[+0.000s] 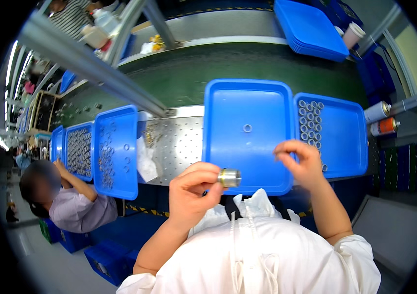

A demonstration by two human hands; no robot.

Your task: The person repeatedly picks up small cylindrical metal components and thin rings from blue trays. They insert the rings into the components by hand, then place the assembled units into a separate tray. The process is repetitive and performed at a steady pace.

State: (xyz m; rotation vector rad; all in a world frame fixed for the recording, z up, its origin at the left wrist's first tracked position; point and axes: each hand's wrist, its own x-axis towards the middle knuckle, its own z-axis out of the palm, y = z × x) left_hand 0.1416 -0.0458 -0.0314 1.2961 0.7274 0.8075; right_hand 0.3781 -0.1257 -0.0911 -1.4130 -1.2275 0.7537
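- Our left hand [191,191] pinches a short silvery metal cylinder with a brass-coloured band [229,177] between thumb and fingertips; the part sticks out to the right of the grip, its long axis lying roughly level and pointing toward our other hand.
- Our right hand [300,161] hangs just right of and slightly beyond that cylinder, fingers curled down and drawn close together at the tips. We cannot tell whether they hold anything small.
- The cylinder's open end faces the right hand, which is the nearer one to it; the two hands are near but apart.
- Just beyond the left grip lies a large blue plastic tray [228,103], nearly bare, with one small metal ring [247,128] near its middle, straight ahead of the cylinder's tip.
- Beyond and right of the right hand sits a second blue tray [348,132], with rows of small metal rings [309,122] along its near-left side, the closest of them just past the fingertips.
- Far left of the left grip are more blue trays of rings [115,152], where another person's arm [74,179] reaches.
- Well right of the right hand lie two spray cans [381,119].
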